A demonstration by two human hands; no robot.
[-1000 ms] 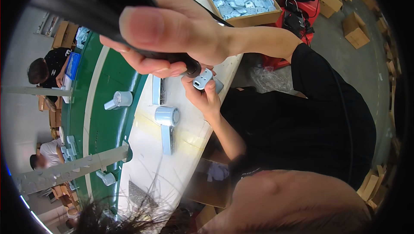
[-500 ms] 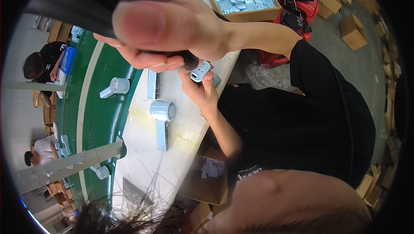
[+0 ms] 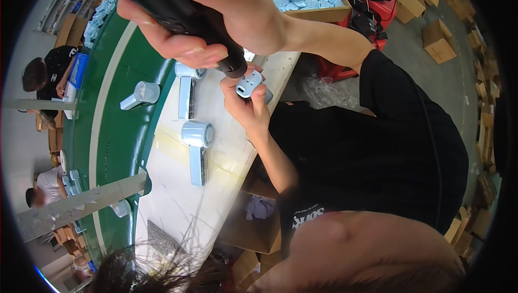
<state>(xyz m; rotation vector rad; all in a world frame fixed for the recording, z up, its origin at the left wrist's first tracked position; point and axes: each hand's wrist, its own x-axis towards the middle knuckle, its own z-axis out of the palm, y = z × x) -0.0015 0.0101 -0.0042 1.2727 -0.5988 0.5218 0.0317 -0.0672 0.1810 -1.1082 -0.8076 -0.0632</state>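
My left hand (image 3: 247, 112) is closed around a light blue plastic part (image 3: 250, 83), with its rounded end face turned up. Small holes and a dark oval slot show in that face. My right hand (image 3: 243, 15) wraps a thick black power screwdriver (image 3: 197, 20), slanted down toward the part. The tool's nose overlaps the part's edge in view; its bit is hidden, so contact cannot be made out. On the white table nearby lie two light blue assemblies, each a round drum on a straight handle: a nearer one (image 3: 197, 134) and another (image 3: 187, 96) partly behind my right hand.
A cardboard box (image 3: 318, 9) full of light blue plates stands beyond my right forearm. Left of the table (image 3: 167, 185) runs a green conveyor (image 3: 121, 131) carrying another drum-shaped piece (image 3: 141, 95). A metal bar (image 3: 91, 204) crosses it. Two co-workers sit across. Cartons stand on the floor.
My right hand and the screwdriver have shifted upward in view, and the right thumb has swung up out of sight. The part remains in my left hand, tilted slightly differently. The whole view has shifted a little.
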